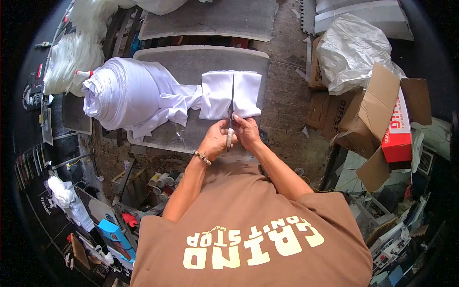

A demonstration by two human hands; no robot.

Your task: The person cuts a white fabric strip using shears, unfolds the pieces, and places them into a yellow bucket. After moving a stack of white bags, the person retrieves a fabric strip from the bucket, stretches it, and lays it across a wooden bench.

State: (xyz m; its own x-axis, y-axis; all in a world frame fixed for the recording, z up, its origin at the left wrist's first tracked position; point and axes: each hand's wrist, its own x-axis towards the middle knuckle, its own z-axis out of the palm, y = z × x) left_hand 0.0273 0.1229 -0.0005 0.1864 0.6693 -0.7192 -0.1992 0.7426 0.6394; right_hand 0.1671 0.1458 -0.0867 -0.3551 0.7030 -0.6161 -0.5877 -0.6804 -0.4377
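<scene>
A folded piece of white fabric [248, 95] lies flat on a grey board [191, 136]. Long dark-bladed scissors [232, 98] rest over it, blades pointing away from me, their handle wrapped in pale material. My left hand [215, 139], with a beaded bracelet at the wrist, is closed around the scissors' handle. Close beside it, my right hand [248, 131] pinches the fabric's near edge to the right of the blades. A twisted strip joins the folded piece to a big roll of white fabric [129, 95] on the left.
A second grey board [205, 21] lies beyond. To the right stand an opened cardboard box [368, 110] with a red and white box [397, 124] and a plastic bag [354, 52]. White sheer material [71, 62] hangs at far left. Several small containers [162, 181] sit below the board.
</scene>
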